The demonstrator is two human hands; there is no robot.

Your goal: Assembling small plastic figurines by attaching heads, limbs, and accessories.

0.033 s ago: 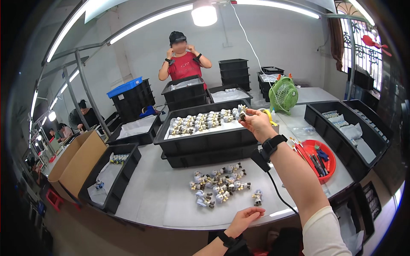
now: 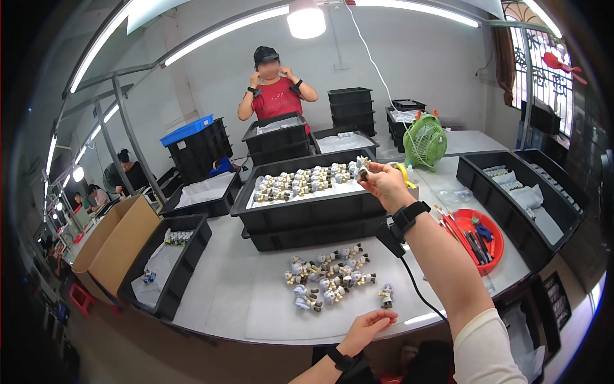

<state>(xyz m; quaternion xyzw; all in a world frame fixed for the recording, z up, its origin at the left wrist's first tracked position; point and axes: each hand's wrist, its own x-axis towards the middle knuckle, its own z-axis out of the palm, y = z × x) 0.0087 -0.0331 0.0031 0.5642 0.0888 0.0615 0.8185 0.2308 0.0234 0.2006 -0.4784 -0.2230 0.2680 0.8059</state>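
Between the thumb and fingers of my right hand [image 2: 387, 187] is a small figurine [image 2: 362, 168], pale on top with dark feet. It is held over the right end of a black tray [image 2: 300, 214], where rows of similar figurines [image 2: 300, 182] lie on white lining. My left hand [image 2: 369, 325] rests at the table's front edge with its fingers stretched out and nothing in them. Just beyond its fingertips lies a single figurine [image 2: 385, 296] with pale lilac hair. A loose group of such figurines [image 2: 329, 275] is spread on the table to its left.
A red bowl [image 2: 497, 246] of brushes stands right of my forearm, with a green fan [image 2: 425, 144] behind. Black trays flank the table at left [image 2: 199, 243] and right [image 2: 473, 176]. Across from me a person in red [image 2: 278, 99] stands behind stacked trays. A cable [image 2: 416, 288] hangs from my right wrist.
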